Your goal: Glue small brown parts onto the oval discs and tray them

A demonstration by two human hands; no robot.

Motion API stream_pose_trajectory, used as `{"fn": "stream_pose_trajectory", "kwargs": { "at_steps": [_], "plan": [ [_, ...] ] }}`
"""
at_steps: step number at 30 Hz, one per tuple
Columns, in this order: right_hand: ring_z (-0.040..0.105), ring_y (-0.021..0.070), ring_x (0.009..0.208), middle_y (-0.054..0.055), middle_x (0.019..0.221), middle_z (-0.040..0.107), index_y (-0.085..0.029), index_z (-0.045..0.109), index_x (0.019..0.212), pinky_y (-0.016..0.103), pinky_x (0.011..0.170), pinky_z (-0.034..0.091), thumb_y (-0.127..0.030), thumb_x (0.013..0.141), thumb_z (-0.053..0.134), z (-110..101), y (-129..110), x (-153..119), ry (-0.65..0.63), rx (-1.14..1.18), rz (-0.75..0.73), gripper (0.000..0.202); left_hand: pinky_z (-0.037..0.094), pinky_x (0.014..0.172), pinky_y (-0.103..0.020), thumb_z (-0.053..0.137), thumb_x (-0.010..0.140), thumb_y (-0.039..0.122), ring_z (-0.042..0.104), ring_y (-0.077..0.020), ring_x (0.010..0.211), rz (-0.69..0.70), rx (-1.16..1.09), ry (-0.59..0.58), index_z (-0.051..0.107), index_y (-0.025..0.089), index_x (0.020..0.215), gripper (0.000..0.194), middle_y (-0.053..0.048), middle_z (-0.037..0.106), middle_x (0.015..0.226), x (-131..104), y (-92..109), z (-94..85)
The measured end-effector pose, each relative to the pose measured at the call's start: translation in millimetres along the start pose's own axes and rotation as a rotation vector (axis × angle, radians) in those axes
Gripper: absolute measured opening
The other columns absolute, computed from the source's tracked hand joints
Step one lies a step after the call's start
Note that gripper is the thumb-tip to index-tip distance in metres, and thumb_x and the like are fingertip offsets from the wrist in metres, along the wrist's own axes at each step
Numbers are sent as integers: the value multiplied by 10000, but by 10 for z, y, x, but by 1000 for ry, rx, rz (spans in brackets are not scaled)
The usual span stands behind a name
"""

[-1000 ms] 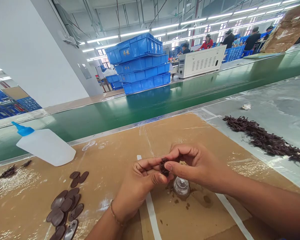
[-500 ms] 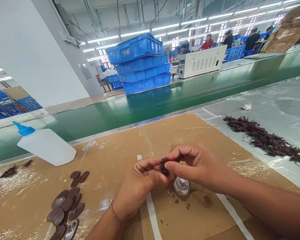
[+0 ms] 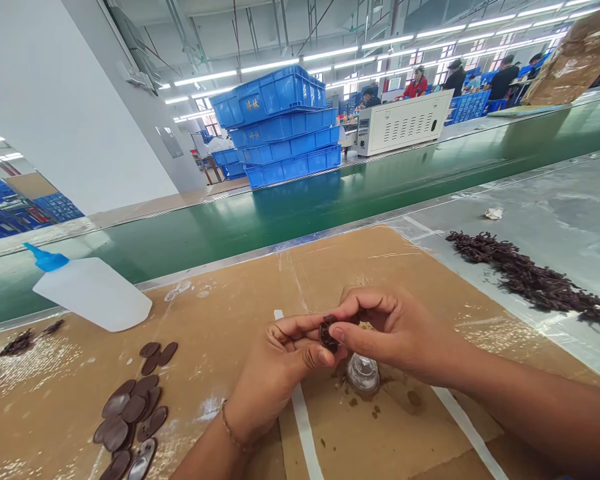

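Between the fingertips of both hands is a small dark brown oval piece [image 3: 327,335], partly covered by the fingers. My left hand [image 3: 285,363] grips its left side, with the thumb in front. From the right, the thumb and index finger of my right hand [image 3: 380,327] pinch its upper edge. Just below my right hand stands a small clear cup [image 3: 363,375], its top partly hidden. Flat brown oval pieces [image 3: 130,413] lie in a loose pile to the left. On the right is a long heap of dark brown stringy pieces [image 3: 530,277].
A white squeeze bottle [image 3: 95,293] with a blue nozzle lies at the left. Cardboard [image 3: 240,293] covers the table. Beyond runs a green conveyor belt [image 3: 280,213], with stacked blue crates [image 3: 285,127] and a white machine [image 3: 405,123] behind it. Several people sit farther back.
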State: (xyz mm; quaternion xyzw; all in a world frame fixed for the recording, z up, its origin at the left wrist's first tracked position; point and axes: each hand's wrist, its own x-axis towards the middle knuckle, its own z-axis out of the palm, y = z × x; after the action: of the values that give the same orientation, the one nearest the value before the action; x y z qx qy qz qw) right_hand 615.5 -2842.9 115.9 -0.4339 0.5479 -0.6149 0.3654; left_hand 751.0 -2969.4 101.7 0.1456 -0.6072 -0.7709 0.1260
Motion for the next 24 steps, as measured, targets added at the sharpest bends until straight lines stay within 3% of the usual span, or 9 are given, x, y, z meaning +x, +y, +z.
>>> {"fn": "stream_pose_trajectory", "kwargs": {
  "at_steps": [24],
  "plan": [
    [626, 146, 679, -5, 713, 608, -175, 634, 792, 305, 658, 530, -362, 774, 701, -5, 9, 4, 2, -36, -2, 199, 504, 815, -262, 831, 645, 266, 650, -150, 806, -9, 4, 9, 722, 181, 1011, 392, -53, 718, 861, -1, 30, 19]
  ]
}}
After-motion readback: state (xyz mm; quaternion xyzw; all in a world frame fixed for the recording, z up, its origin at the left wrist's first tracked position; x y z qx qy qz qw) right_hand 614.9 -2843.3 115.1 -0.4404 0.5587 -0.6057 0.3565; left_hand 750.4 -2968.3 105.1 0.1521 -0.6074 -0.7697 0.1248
